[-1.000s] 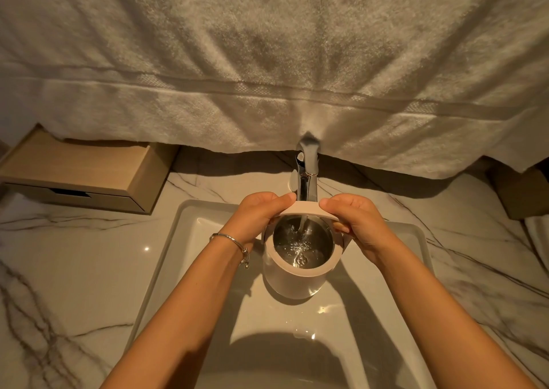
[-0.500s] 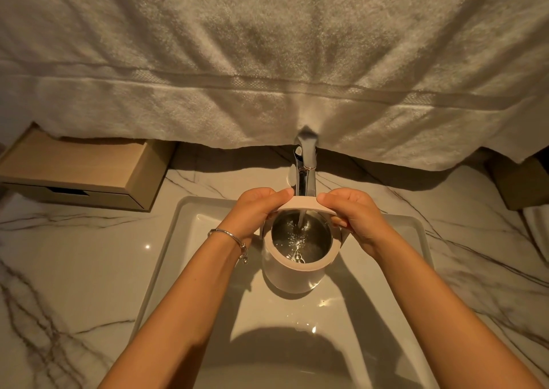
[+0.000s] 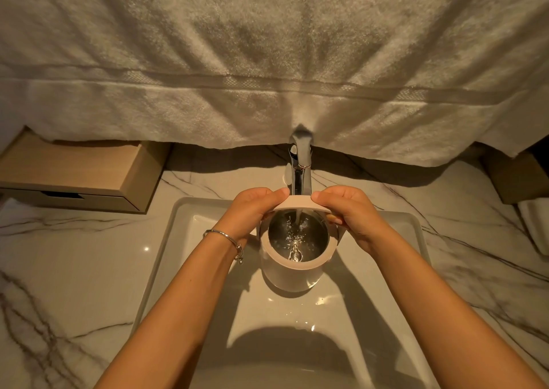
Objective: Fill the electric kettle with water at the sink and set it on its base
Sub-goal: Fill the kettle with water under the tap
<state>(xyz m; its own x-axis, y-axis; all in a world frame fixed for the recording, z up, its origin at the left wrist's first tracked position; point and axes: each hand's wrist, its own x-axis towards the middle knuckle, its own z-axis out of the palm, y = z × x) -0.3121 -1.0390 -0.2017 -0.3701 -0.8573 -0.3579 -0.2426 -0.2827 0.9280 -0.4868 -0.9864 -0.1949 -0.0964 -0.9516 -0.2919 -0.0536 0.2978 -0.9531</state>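
A pale pink electric kettle (image 3: 292,275) hangs over the white rectangular sink (image 3: 184,240), held under the chrome faucet (image 3: 301,177). Its lid is tipped up at the back. A stream of water falls into the steel interior, which holds bubbling water. My left hand (image 3: 252,210), with a silver bracelet on the wrist, grips the left side and the lid's edge. My right hand (image 3: 350,213) grips the right side, where the handle is hidden beneath it. The kettle's base is not in view.
A large white towel (image 3: 267,61) hangs across the back, its hem touching the faucet's top. A wooden drawer box (image 3: 80,174) sits on the marble counter (image 3: 74,269) at left. A brown box (image 3: 517,177) and folded white cloth (image 3: 534,225) lie at right.
The water level inside the kettle has risen a little. Both hands and the kettle stay in nearly the same place under the faucet.
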